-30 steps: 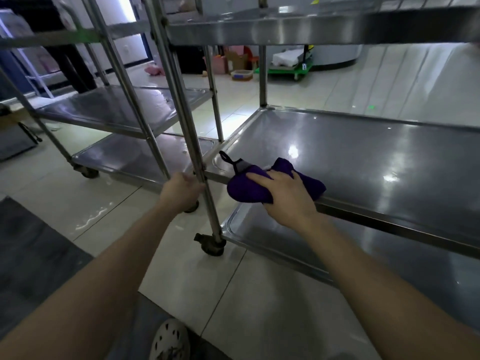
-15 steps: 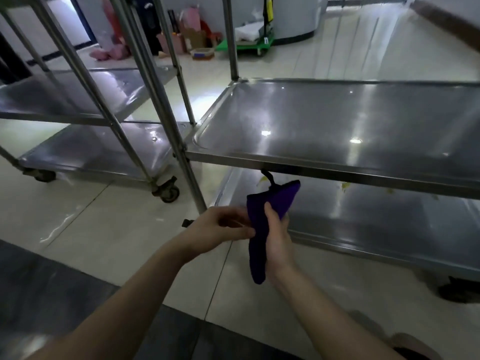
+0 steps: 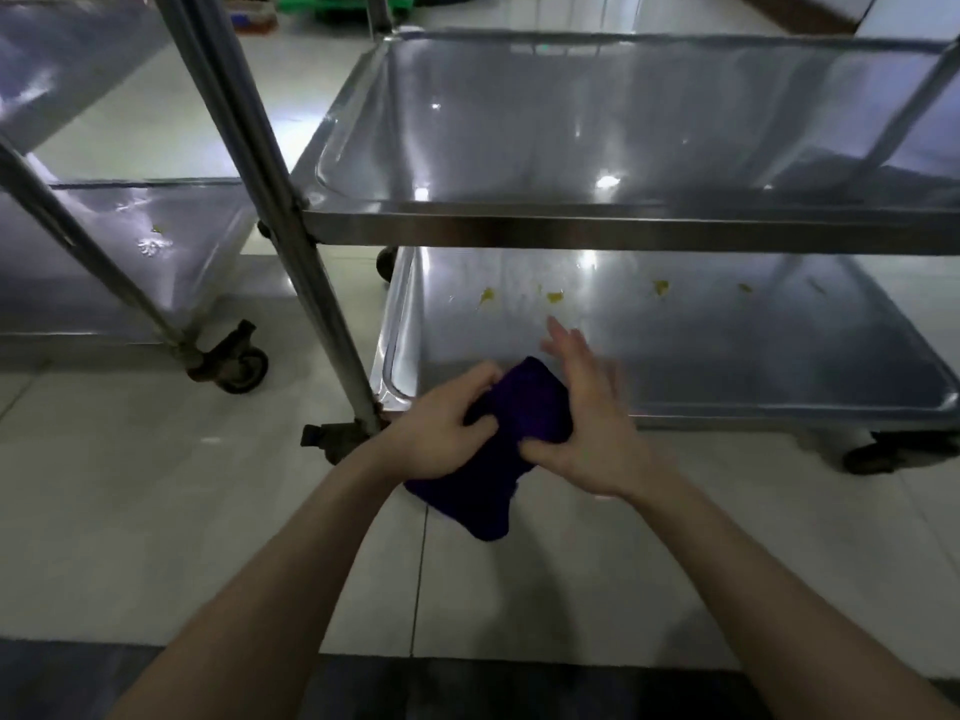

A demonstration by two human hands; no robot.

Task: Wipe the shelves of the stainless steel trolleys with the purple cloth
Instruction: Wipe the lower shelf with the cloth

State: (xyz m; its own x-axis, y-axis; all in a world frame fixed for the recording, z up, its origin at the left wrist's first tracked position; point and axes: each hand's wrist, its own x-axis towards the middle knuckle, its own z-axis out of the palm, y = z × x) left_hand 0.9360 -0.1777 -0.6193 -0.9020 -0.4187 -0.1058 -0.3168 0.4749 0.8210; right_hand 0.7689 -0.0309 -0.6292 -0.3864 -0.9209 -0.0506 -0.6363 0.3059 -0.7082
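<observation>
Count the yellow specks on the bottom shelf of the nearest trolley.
4 yellow specks, in a row on the bottom shelf: leftmost, its neighbour, one mid-shelf, rightmost. The shelf above may hide more.

We hold the cloth (image 3: 524,413) between our left hand (image 3: 441,433) at its 9 o'clock and our right hand (image 3: 587,428) at its 3 o'clock, above the floor (image 3: 208,511), just before the lower shelf (image 3: 727,366). Scraps (image 3: 555,297) lie on that shelf at 12 o'clock, beneath the upper shelf (image 3: 571,132). A second trolley (image 3: 130,252) stands at 10 o'clock.
</observation>
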